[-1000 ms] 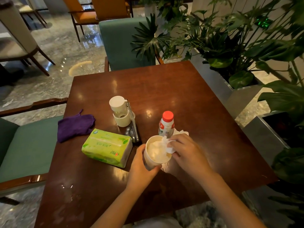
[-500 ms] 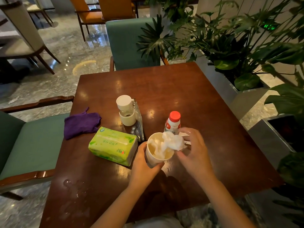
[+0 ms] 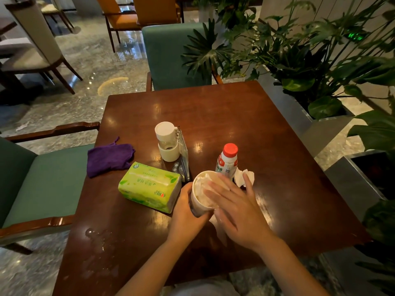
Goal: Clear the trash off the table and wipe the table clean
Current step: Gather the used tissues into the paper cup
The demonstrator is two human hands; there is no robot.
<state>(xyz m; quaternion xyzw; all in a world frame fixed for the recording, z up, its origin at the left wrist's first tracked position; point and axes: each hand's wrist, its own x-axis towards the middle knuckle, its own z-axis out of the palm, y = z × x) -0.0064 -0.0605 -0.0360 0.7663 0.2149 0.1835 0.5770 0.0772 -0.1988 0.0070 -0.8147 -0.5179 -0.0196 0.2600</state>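
1. Since half a second ago, the right hand (image 3: 236,207) has let go of the crumpled tissue it was pinching over the cup and now lies flat, fingers straight and spread, pressing the tissue wad (image 3: 202,190) down into the paper cup (image 3: 197,201).
2. Its fingertips cover much of the cup's mouth; the little finger reaches out toward a second crumpled tissue (image 3: 245,176) lying on the table (image 3: 224,116) just beside the cup.
3. On the other side, the left hand (image 3: 186,212) stays curled round the cup's wall, thumb toward the camera, holding it slightly tilted above the tabletop.
4. A small bottle with a red cap (image 3: 227,160) stands upright just behind the cup, touching or nearly touching the loose tissue.
5. Left of the cup lies a green tissue pack (image 3: 149,186), close to the left hand's knuckles.
6. Behind the pack stands a white holder (image 3: 167,142) with a clear sign stand (image 3: 183,154) against it.
7. At the table's left edge lies a purple cloth (image 3: 109,157), partly hanging over.
8. Near the front left corner, a spill of water (image 3: 98,238) wets the wood.
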